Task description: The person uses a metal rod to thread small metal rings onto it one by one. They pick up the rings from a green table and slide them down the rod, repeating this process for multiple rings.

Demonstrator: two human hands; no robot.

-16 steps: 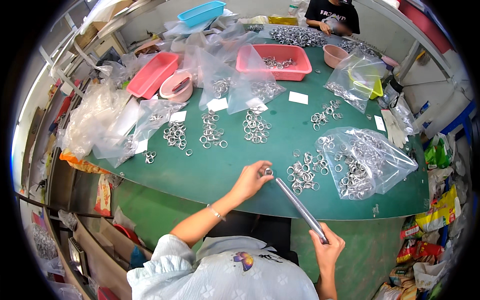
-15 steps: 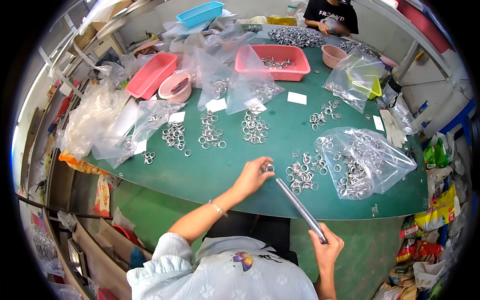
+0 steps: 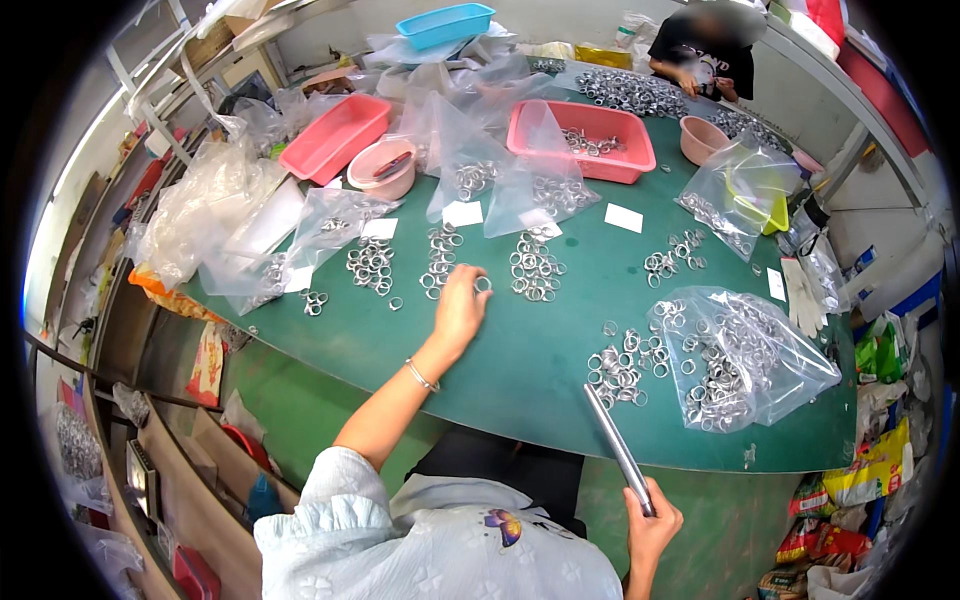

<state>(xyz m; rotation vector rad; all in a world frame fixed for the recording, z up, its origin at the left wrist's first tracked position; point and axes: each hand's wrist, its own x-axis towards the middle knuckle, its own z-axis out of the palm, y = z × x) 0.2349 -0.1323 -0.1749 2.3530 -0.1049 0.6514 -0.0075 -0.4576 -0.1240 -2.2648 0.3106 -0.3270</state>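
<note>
My left hand [image 3: 461, 310] pinches a silver ring [image 3: 483, 284] over the green table, just in front of two piles of rings. One of these ring piles [image 3: 441, 258] lies right beyond my fingers, the other pile [image 3: 537, 268] to their right. In my right hand [image 3: 652, 520] is a silver ring mandrel [image 3: 617, 445], gripped at its lower end, its tip pointing up and left over the table's front edge. Beyond the tip lies a loose pile of rings [image 3: 615, 375], beside a clear plastic bag [image 3: 780, 375] filled with many more rings.
Further left are another ring pile [image 3: 369, 265] and white cards [image 3: 463, 213]. Pink trays [image 3: 640, 165], a pink bowl [image 3: 385, 185] and clear bags stand along the back. A co-worker [image 3: 705, 55] sits at the far right. A glove [image 3: 802, 298] lies at the right edge.
My left hand has moved away and leftward from near the mandrel's tip to the sorted piles, carrying the ring. My right hand still holds the mandrel, now tilted more upright.
</note>
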